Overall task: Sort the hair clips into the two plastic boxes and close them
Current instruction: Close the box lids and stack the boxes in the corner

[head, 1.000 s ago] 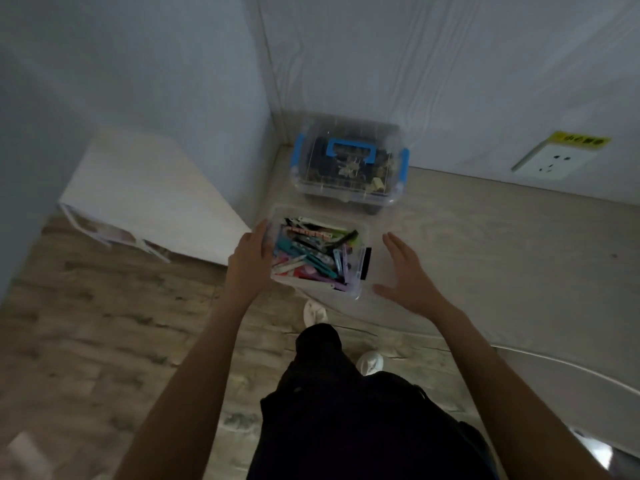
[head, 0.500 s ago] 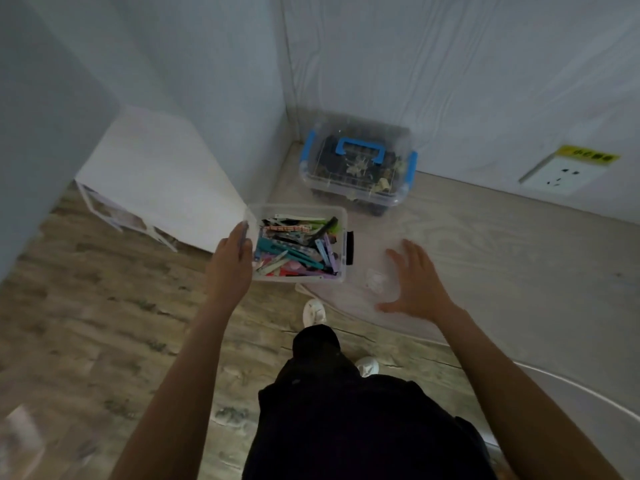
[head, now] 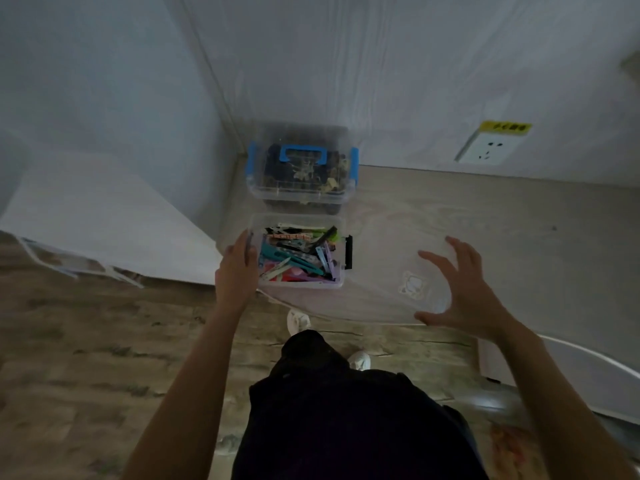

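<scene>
Standing against the white wall's corner, the closed clear box (head: 300, 168) with blue handle and latches sits on the pale wood-grain table (head: 485, 220), dark clips inside. Just in front, the open clear box (head: 300, 252) holds colourful hair clips (head: 294, 254). A clear lid (head: 408, 271) is gripped at its right edge by the right hand (head: 464, 292), fingers spread and curled. The left hand (head: 237, 268) grips the open box's left wall. A wall socket (head: 488, 150) sits right; wood-plank floor lies below.
</scene>
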`<state>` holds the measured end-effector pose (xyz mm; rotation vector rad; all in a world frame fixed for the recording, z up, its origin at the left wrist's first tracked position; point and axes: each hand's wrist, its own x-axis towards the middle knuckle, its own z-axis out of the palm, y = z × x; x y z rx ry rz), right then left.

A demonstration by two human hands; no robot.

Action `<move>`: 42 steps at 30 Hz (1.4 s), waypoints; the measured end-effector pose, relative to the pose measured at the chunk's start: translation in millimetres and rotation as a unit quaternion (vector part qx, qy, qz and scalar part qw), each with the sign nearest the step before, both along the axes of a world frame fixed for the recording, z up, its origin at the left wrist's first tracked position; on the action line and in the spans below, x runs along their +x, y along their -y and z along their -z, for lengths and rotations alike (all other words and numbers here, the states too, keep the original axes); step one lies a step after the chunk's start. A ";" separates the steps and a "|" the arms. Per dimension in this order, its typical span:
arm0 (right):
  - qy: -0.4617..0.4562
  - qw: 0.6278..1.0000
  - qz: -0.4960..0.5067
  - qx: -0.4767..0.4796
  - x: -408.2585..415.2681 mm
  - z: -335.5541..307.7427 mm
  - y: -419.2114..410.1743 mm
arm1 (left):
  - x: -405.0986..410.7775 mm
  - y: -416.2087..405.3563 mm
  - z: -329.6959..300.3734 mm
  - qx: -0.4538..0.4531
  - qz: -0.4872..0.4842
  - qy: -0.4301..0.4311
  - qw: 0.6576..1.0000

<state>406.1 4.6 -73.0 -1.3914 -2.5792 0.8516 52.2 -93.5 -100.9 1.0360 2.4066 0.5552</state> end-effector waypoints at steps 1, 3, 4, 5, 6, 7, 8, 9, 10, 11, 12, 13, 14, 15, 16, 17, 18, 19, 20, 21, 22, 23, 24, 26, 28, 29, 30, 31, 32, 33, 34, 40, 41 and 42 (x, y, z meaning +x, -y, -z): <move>0.015 1.000 -0.007 0.017 0.3 -1.9 -2.7 | 0.1 0.4 2.5 -0.002 -0.001 -0.001 1.000; 0.040 0.998 -0.011 0.057 3.0 -6.5 -7.0 | 2.4 2.0 5.6 -0.006 -0.013 -0.001 1.000; 0.047 0.996 -0.009 0.076 4.9 -8.1 -8.9 | 4.2 2.7 6.7 -0.003 -0.022 -0.002 1.000; 0.049 0.995 -0.002 0.091 7.2 -9.3 -9.6 | 6.5 2.7 7.5 0.001 -0.026 -0.001 1.000; 0.045 0.994 0.007 0.100 7.8 -9.9 -10.1 | 8.7 2.6 7.3 0.003 -0.028 0.003 1.000; 0.034 0.994 0.018 0.103 7.6 -9.7 -10.1 | 11.3 1.7 6.7 0.001 -0.027 0.010 1.000; 0.018 0.994 0.031 0.102 6.0 -9.2 -9.7 | 14.4 0.2 6.1 0.001 -0.026 0.018 1.000; 0.000 0.994 0.045 0.097 3.0 -8.9 -8.7 | 17.1 -1.4 6.0 0.001 -0.026 0.025 0.999; -0.018 0.994 0.057 0.089 -1.2 -8.1 -7.1 | 19.7 -2.6 6.2 0.001 -0.024 0.029 0.999; -0.034 0.994 0.066 0.078 -5.0 -8.4 -5.4 | 22.5 -6.5 7.1 0.006 -0.016 0.033 0.999; -0.049 0.994 0.066 0.065 -12.1 -6.9 -4.9 | 23.6 -9.6 6.9 0.018 0.000 0.037 0.999; -0.060 0.995 0.063 0.054 -18.7 -5.0 -4.4 | 25.0 -12.9 6.6 0.033 0.031 0.032 0.998; -0.069 0.995 0.058 0.047 -23.2 -4.0 -3.0 | 28.9 -15.6 4.0 0.051 0.067 0.025 0.996; -0.074 0.995 0.049 0.040 -27.7 -2.2 -2.5 | 32.6 -18.9 -0.8 0.064 0.079 0.027 0.994; -0.076 0.996 0.037 0.034 -32.4 0.1 -1.8 | 35.7 -21.6 -2.5 0.062 0.072 0.050 0.994; -0.076 0.996 0.023 0.028 -37.1 2.4 -1.3 | 35.0 -22.1 4.0 0.052 0.081 0.055 0.994; -0.073 0.997 0.008 0.021 -41.1 4.6 -1.5 | 35.1 -23.3 2.6 0.044 0.092 0.055 0.993; -0.069 0.997 -0.008 0.014 -45.8 6.7 -3.1 | 37.5 -24.2 -3.3 0.065 0.079 0.035 0.994; -0.066 0.998 -0.025 0.007 -50.9 8.3 -5.5 | 42.2 -24.3 -14.3 0.084 0.056 0.063 0.993; -0.064 0.997 -0.043 0.002 -57.4 9.7 -8.5 | 43.0 -26.3 -20.2 0.128 0.028 0.052 0.990; -0.062 0.996 -0.065 -0.001 -63.8 11.2 -11.2 | 44.6 -28.2 -20.4 0.137 0.001 0.073 0.988; -0.057 0.994 -0.092 0.002 -70.3 13.3 -13.0 | 45.6 -29.8 -19.9 0.138 -0.015 0.111 0.984; -0.048 0.992 -0.118 0.005 -76.5 15.8 -14.2 | 45.3 -30.4 -20.4 0.139 -0.016 0.128 0.982; -0.027 0.988 -0.149 -0.004 -85.3 19.9 -15.8 | 43.8 -29.8 -21.1 0.120 -0.020 0.143 0.982; -0.014 0.988 -0.152 -0.021 -90.1 20.9 -19.3 | 39.5 -27.0 -16.9 0.088 -0.020 0.150 0.985; -0.009 0.988 -0.151 -0.026 -92.0 20.9 -22.0 | 36.9 -25.4 -13.7 0.085 -0.029 0.161 0.983; -0.004 0.989 -0.149 -0.028 -93.2 21.0 -25.0 | 34.9 -24.9 -11.8 0.090 -0.037 0.170 0.981; -0.003 0.989 -0.142 -0.033 -94.1 21.2 -28.1 | 33.8 -25.1 -11.5 0.096 -0.042 0.171 0.980; -0.009 0.990 -0.131 -0.047 -94.7 20.7 -30.2 | 32.5 -25.2 -10.8 0.095 -0.043 0.164 0.981; -0.027 0.991 -0.110 -0.073 -94.4 21.4 -31.3 | 31.6 -25.6 -9.8 0.098 -0.042 0.160 0.981; -0.058 0.990 -0.079 -0.103 -95.0 21.2 -31.1 | 30.7 -26.3 -10.0 0.099 -0.042 0.159 0.981; -0.249 0.905 0.282 -0.197 -104.7 24.6 -17.8 | 22.0 -27.6 -10.1 0.090 -0.038 0.206 0.974; -0.281 0.862 0.327 -0.266 -106.1 23.6 -14.6 | 19.6 -26.9 -9.0 0.088 -0.029 0.213 0.973; -0.304 0.818 0.363 -0.328 -106.7 23.4 -11.2 | 18.9 -25.1 -8.1 0.084 -0.021 0.216 0.972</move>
